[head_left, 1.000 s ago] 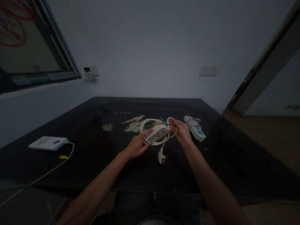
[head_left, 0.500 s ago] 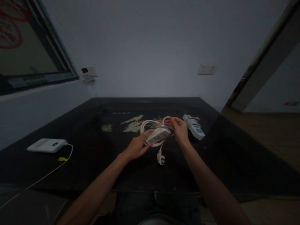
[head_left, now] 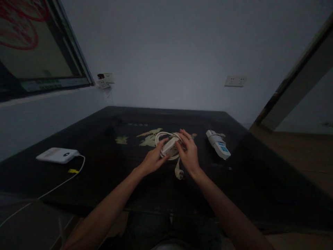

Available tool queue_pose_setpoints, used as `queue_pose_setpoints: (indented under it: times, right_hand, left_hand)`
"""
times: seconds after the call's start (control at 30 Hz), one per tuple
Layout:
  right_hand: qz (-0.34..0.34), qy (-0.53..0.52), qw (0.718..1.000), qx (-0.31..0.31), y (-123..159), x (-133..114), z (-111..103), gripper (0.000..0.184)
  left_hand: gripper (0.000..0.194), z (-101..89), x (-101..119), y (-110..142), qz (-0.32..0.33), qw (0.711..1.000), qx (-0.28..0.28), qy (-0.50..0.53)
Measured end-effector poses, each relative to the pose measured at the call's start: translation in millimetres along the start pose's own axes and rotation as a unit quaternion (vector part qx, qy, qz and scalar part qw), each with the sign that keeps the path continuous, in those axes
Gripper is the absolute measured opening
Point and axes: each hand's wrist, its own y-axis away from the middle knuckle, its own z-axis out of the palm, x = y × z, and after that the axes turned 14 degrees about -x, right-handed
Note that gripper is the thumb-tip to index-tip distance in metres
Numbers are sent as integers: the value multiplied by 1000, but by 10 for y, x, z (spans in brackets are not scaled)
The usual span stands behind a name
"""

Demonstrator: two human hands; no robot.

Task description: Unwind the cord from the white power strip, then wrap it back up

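A white power strip [head_left: 169,147] with its coiled white cord [head_left: 161,136] is held just above the dark table [head_left: 109,163]. My left hand [head_left: 153,159] grips the strip's near end from the left. My right hand [head_left: 189,152] lies over the strip's right side, fingers curled onto the cord loops. The cord's plug [head_left: 179,172] dangles below, between my two wrists.
A second white power strip with a blue label [head_left: 218,148] lies to the right on the table. At the left sits a white box-shaped device [head_left: 57,155] with a white cable [head_left: 52,189] trailing off the table's edge. Wall sockets [head_left: 235,81] are behind.
My right hand has moved left from the cord's loop end onto the top of the strip. The coil is gathered tighter against the strip.
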Motion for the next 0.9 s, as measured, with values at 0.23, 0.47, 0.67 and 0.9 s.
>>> queue_pose_setpoints:
  times: [0.23, 0.47, 0.67, 0.9]
  right_hand:
    - [-34, 135, 989, -49, 53, 80, 238, 45]
    - [-39, 206, 975, -68, 94, 84, 496, 51]
    - [-34, 227, 965, -123, 89, 57, 611, 45]
    - [-68, 80, 983, -153, -33, -26, 281, 43]
  left_hand:
    - [77, -1, -28, -22, 6, 999, 9, 38]
    - [85, -10, -91, -59, 18, 991, 55, 122]
    - [83, 28, -108, -115, 62, 975, 103, 185]
    - [65, -63, -224, -169, 11, 963, 136, 233]
